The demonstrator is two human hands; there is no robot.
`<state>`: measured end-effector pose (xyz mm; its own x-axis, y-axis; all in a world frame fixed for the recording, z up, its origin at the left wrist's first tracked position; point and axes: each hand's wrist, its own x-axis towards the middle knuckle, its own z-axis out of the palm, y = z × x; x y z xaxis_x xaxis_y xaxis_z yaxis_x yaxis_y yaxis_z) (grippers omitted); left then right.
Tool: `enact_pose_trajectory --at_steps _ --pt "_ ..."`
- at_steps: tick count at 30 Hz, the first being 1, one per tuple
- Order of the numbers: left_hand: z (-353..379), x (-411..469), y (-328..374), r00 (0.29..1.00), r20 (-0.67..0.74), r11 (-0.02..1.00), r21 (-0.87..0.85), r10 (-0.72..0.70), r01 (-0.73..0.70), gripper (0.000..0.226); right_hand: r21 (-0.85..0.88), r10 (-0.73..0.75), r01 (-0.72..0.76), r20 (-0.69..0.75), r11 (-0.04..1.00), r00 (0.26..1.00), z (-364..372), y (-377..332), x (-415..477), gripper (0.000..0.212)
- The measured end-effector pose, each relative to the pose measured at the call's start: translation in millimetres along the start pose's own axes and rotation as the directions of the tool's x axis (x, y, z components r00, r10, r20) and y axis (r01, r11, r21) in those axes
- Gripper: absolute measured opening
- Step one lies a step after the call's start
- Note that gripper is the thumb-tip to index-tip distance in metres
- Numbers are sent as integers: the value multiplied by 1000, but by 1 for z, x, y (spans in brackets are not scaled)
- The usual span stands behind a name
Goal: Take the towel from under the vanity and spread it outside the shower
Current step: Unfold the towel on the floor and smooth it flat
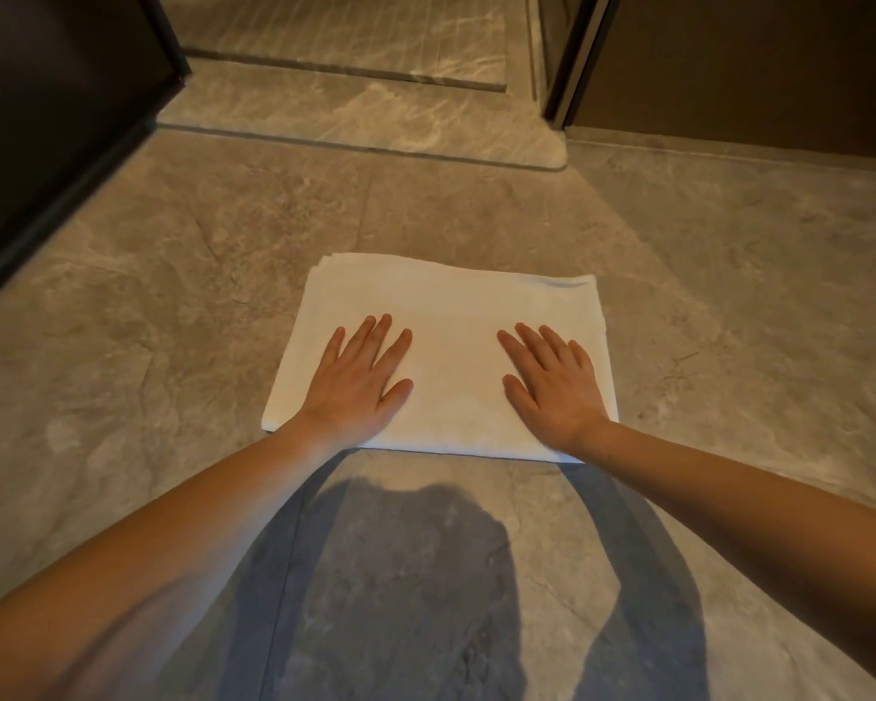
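Note:
A white towel (451,301), folded into a flat rectangle, lies on the grey stone floor in the middle of the view. My left hand (357,384) rests flat on its left half, fingers straight and spread. On the right half lies my right hand (552,384), palm down with straight fingers too. Both forearms reach in from the bottom corners. The towel's layered edges show at its far left corner.
A raised stone threshold (375,113) crosses the floor beyond the towel, with the shower floor (345,32) behind it. A dark panel (46,118) stands at the left, a dark door and frame (729,63) at the right. My shadow falls on the near floor.

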<state>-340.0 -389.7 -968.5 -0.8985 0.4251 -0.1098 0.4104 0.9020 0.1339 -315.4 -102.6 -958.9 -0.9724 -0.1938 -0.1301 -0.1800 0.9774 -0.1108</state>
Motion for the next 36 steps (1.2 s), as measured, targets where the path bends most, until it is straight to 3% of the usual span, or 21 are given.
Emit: enact_pose_trajectory --at_steps 5,8,12,15,19,23,26,30,36 --pt "-8 16 8 998 -43 998 -54 35 -38 62 31 -67 73 -154 997 986 -35 14 41 52" --pt "-2 22 15 999 -31 998 -65 14 -16 60 46 58 -51 -172 998 983 -44 30 68 56" --pt "6 22 16 998 -62 998 -57 -13 9 59 86 240 -235 -51 968 969 -45 47 85 62" --pt "7 23 15 997 -76 999 -47 -12 8 60 207 307 -303 11 930 952 -47 53 90 65" --pt "8 23 15 997 -79 999 -49 -12 8 60 314 308 -268 -87 911 947 -52 58 88 61" --pt "8 23 15 997 -82 998 -58 -11 6 60 537 359 -236 -136 810 924 -61 65 86 53" --pt "7 23 15 996 -85 998 -55 -10 5 60 649 392 -256 -72 716 917 -71 70 83 53" --pt "7 22 14 996 -87 998 -63 -10 5 60 658 292 -224 6 719 956 -81 70 78 46" --pt "7 22 14 996 -84 998 -64 -7 1 60 598 31 -40 25 800 999 -96 64 71 47"
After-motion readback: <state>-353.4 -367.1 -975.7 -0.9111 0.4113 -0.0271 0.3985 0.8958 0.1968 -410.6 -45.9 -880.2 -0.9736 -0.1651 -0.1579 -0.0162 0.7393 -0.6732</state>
